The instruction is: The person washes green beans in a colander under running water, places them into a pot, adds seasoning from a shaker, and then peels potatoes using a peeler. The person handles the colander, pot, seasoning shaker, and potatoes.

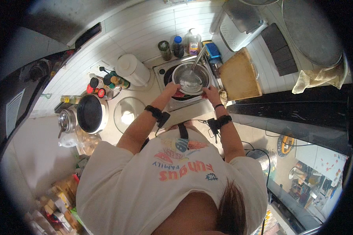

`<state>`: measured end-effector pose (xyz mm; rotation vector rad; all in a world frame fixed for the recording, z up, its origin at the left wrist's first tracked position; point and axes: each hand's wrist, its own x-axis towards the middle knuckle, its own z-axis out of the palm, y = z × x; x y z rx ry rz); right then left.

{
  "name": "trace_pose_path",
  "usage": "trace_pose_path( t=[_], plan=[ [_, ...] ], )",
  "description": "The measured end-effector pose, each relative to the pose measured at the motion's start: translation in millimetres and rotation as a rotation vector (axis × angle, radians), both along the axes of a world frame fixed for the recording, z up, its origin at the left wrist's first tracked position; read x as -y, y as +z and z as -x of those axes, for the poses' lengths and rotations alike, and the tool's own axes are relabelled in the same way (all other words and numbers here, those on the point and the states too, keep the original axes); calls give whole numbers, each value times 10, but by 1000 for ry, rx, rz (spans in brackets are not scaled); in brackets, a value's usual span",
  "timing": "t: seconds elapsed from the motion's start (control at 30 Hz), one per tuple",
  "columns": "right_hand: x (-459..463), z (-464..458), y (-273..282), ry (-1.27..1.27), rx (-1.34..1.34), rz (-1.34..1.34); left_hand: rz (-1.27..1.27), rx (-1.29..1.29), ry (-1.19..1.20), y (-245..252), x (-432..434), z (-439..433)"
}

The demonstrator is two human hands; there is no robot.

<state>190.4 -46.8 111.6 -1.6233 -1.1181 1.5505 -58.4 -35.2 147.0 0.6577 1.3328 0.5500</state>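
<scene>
A round metal bowl point(206, 77) sits in or just above the stainless steel sink point(176, 105), under the metal faucet point(199, 58). Clear water point(191, 82) lies in the bowl, and the faucet's tip reaches over it. At the bowl's near left rim, my left hand point(173, 88) grips its edge. My right hand point(211, 93) holds the near right rim. Something reddish shows beside my left fingers, too small to name. The undersides of both hands are hidden.
Behind the sink stand a dark jar point(164, 50), a blue-capped bottle point(178, 47) and a clear bottle point(193, 42). A wooden cutting board point(239, 77) lies right. Left are a white lidded canister point(133, 70), a glass lid point(128, 113), spice bottles and a black frying pan point(89, 114).
</scene>
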Motion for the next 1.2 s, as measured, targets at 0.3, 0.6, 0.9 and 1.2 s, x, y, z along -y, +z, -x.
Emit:
trace_pose_path(
  t=[0.3,0.6,0.9,1.2],
  plan=[
    [22,-9,-44,4,-49,15,-21,64,-1,3,15,-8],
    [52,-24,-35,3,-35,-2,36,-13,-75,-19,12,-11],
    [104,33,108,14,-56,-19,-5,13,-50,-161,44,48],
    [137,60,121,-3,-94,5,5,6,-72,-113,73,59]
  ],
)
